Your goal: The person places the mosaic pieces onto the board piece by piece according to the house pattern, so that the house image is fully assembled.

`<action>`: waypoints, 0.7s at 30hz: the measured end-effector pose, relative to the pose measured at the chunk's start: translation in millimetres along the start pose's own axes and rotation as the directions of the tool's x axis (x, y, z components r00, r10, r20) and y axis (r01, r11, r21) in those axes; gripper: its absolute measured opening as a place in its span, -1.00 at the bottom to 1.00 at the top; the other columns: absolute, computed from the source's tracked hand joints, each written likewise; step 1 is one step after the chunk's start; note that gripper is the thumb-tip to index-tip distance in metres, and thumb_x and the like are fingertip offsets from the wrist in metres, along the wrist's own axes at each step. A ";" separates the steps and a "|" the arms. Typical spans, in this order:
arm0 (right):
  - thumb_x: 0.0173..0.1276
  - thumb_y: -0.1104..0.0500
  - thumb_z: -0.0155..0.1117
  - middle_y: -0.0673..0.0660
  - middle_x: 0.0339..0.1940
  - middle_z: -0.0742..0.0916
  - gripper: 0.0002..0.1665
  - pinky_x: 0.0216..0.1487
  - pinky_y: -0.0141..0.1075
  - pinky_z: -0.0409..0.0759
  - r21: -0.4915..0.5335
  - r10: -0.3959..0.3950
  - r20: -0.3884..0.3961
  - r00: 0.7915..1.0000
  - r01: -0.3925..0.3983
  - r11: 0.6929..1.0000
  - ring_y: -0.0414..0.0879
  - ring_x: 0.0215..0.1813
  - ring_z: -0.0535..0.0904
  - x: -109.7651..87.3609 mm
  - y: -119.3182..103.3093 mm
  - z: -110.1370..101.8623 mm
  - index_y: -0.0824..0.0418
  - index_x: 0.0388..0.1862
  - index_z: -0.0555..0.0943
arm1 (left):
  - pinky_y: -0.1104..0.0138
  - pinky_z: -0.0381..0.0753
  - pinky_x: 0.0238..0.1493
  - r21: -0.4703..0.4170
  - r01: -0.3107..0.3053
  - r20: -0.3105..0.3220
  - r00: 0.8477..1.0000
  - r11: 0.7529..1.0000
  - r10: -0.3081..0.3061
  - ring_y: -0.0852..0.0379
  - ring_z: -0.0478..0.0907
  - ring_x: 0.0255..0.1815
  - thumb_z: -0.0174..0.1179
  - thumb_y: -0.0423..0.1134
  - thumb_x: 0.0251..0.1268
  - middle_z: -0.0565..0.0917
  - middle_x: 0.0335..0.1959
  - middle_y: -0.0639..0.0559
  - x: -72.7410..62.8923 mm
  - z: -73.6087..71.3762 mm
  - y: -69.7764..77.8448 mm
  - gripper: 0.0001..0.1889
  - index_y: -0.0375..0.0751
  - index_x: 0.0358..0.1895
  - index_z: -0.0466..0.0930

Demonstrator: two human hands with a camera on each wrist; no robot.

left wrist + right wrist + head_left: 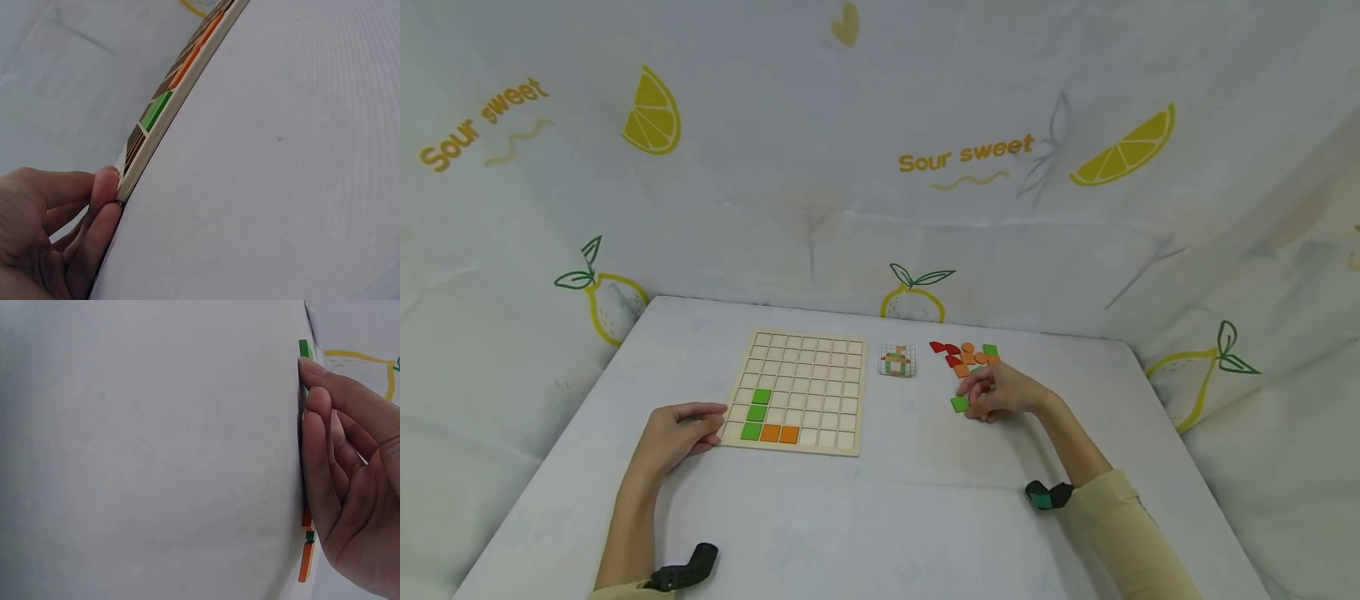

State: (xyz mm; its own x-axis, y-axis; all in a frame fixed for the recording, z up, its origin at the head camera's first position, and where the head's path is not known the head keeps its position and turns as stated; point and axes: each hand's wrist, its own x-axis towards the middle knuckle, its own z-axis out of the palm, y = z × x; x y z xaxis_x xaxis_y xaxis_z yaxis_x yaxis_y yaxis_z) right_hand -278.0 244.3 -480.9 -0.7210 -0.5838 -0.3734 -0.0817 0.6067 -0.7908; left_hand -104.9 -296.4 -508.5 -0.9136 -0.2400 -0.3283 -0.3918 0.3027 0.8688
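A wooden grid board (831,400) lies flat at centre left, with three green tiles (756,414) stacked in one column and two orange tiles (779,433) beside the lowest green one. At its near left corner my left hand (677,433) pinches the board's edge; the left wrist view shows thumb and fingertips right at that corner. Over on the right, my right hand (1000,393) holds a green square tile (959,404) at its fingertips, low over the table. In the right wrist view that tile (304,348) shows just past a fingertip.
A small picture card (897,360) with a printed coloured pattern lies right of the board. Behind the right hand is a loose group of red pieces (952,350), orange pieces (967,358) and green pieces (991,350). A lemon-print cloth (850,242) hangs behind the white table (865,533).
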 end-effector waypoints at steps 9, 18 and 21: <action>0.36 0.27 0.59 0.05 -0.44 0.68 -0.66 -0.38 -0.40 0.73 -0.017 -0.021 -0.045 0.999 0.020 1.000 -0.16 -0.45 0.60 0.2 -0.1 4.5 0.39 0.02 0.72 | 0.44 0.82 -0.23 0.000 0.000 -0.002 1.000 1.000 0.000 0.26 0.75 -0.32 0.37 -0.21 0.51 0.81 -0.06 -0.06 0.3 -1.2 0.2 -0.53 -0.39 0.36 0.65; 0.38 0.20 0.59 0.01 -0.44 0.65 -0.67 -0.37 -0.42 0.62 -0.086 -0.051 -0.100 0.994 0.042 0.995 -0.16 -0.45 0.57 3.3 -6.3 10.2 0.36 0.00 0.71 | 0.44 0.82 -0.22 -0.003 0.004 -0.007 1.000 1.000 -0.004 0.26 0.76 -0.32 0.36 -0.22 0.52 0.82 -0.05 -0.07 -0.8 -0.4 1.1 -0.53 -0.38 0.36 0.66; 0.38 0.18 0.58 0.01 -0.41 0.64 -0.67 -0.35 -0.44 0.55 -0.093 -0.079 -0.100 0.992 0.069 0.993 -0.17 -0.41 0.54 6.3 -16.0 14.8 0.35 -0.01 0.71 | 0.45 0.82 -0.23 -0.002 0.005 -0.005 1.000 1.000 -0.005 0.27 0.76 -0.32 0.36 -0.22 0.52 0.81 -0.05 -0.06 -0.4 0.0 0.9 -0.53 -0.38 0.36 0.66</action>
State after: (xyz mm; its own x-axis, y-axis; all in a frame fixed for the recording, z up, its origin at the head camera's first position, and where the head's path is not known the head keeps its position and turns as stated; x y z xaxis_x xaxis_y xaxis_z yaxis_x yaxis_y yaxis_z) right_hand -271.1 223.0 -477.7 -0.7775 -0.5728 -0.2598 -0.1953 0.6125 -0.7660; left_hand -104.9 -296.0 -507.6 -0.9112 -0.2460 -0.3305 -0.3957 0.2996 0.8681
